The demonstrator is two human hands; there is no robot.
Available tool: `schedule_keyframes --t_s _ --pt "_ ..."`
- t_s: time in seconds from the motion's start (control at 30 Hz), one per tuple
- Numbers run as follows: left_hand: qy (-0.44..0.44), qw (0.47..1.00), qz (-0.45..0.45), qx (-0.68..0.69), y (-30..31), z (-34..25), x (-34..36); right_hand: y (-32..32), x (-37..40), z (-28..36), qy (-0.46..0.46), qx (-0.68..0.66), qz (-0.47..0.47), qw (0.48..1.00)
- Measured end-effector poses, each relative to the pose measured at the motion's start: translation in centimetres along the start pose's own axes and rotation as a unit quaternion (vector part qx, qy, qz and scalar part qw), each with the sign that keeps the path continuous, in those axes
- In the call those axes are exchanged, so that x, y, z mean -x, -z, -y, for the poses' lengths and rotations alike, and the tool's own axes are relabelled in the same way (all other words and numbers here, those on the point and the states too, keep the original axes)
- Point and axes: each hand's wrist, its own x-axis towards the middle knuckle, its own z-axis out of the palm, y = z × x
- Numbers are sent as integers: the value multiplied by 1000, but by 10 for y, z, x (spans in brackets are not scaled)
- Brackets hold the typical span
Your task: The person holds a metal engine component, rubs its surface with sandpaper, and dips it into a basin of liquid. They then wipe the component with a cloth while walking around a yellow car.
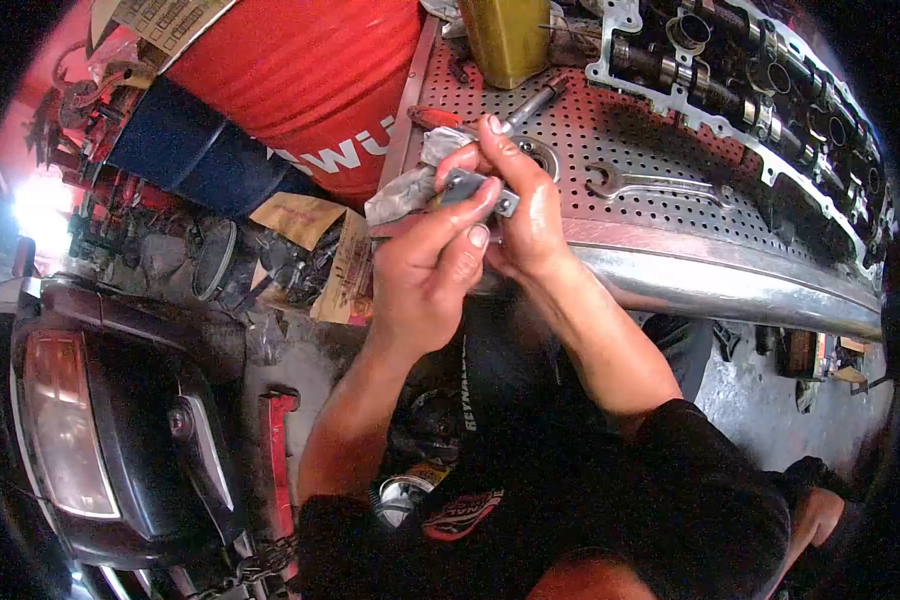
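Observation:
Both of my hands are closed around a small grey metal block (508, 205) with a hole in it, above the near edge of a perforated metal bench. My left hand (425, 275) pinches it from the left, thumb and forefinger on its face. From behind and the right, my right hand (530, 205) grips the same piece, fingers curled. Part of the block is hidden by the fingers. Crumpled clear plastic (400, 196) lies just left of the hands. Behind them are a metal ring-shaped part (540, 155) and a ratchet-like tool (532, 108).
A combination wrench (660, 184) lies on the perforated bench top (610, 150). An engine cylinder head (730, 110) with camshafts fills the right. A gold container (507, 40) stands behind. Red (310, 80) and blue drums (190, 145) are left, above a car headlight (65, 420).

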Motion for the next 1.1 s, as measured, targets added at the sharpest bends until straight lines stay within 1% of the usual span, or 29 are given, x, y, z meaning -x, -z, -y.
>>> schedule_keyframes --t_s 0.03,0.07,0.1,0.13,0.17,0.2,0.23,0.27,0.37,0.4,0.43,0.47,0.5,0.57,0.6,0.63,0.67,0.73,0.8,0.83,0.87,0.9,0.97,1.0,1.03,1.07,1.1 --pt "21 994 31 99 1 1 0 0 2 0 -1 3 -6 1000" --pt "37 978 61 197 3 3 -1 -1 2 1 0 9 -9 1000" --pt "54 950 93 294 5 5 -3 -1 2 3 1 14 -14 1000" --pt "81 939 101 318 9 5 -4 0 3 3 9 21 -9 1000" --pt "-47 989 75 120 9 8 -9 1 1 3 1 0 0 1000" --pt "-171 981 42 -86 11 13 -17 3 -1 3 -7 -22 10 1000" --pt "-226 952 27 -205 10 14 -17 5 -2 2 -19 -45 18 999" --pt "-278 906 -2 -318 10 15 -16 7 -5 0 -31 -16 5 999" --pt "-274 866 -32 -417 9 9 -9 1 -6 -6 13 25 -29 999" --pt "-234 923 -16 -304 6 9 -8 -1 -3 -3 10 42 -39 998" --pt "-195 963 -9 -183 3 9 -7 -2 -1 -3 8 31 -40 999" --pt "-112 990 9 -84 3 8 -1 -1 1 -1 5 24 -40 999" --pt "-31 999 26 17 4 7 2 0 1 2 4 19 -37 999" --pt "-87 992 21 -83 5 8 -6 2 -4 4 -1 -11 -32 999" --pt "-219 935 -7 -278 7 12 -18 2 -7 3 -6 -27 -30 999" --pt "-334 824 -38 -457 8 14 -22 2 -7 1 -16 -43 -29 999" --pt "-291 787 -18 -543 11 2 -18 0 -9 1 -30 -52 -29 998" --pt "-328 818 -57 -470 9 15 -22 -3 -11 3 -13 -34 -18 999" --pt "-250 929 -24 -273 0 14 -17 0 -6 2 1 -18 -22 1000" --pt "-212 963 -22 -166 -5 13 -15 2 -3 3 -1 -14 -19 1000" --pt "-113 993 10 -27 -1 12 -10 4 0 5 -5 -6 -15 1000" --pt "-13 993 43 111 3 11 -6 5 2 8 -8 3 -9 1000" --pt "-35 998 39 -43 1 3 -5 5 0 6 -22 -24 -12 999" --pt "-179 950 36 -253 1 9 -11 6 -4 2 -21 -47 -8 999" --pt "-313 840 -32 -442 0 17 -17 14 -8 -8 104 111 27 988" --pt "-288 840 -14 -459 6 16 -14 23 -13 -18 234 255 23 938" --pt "-263 839 3 -476 11 15 -12 20 -14 -17 188 218 39 957"
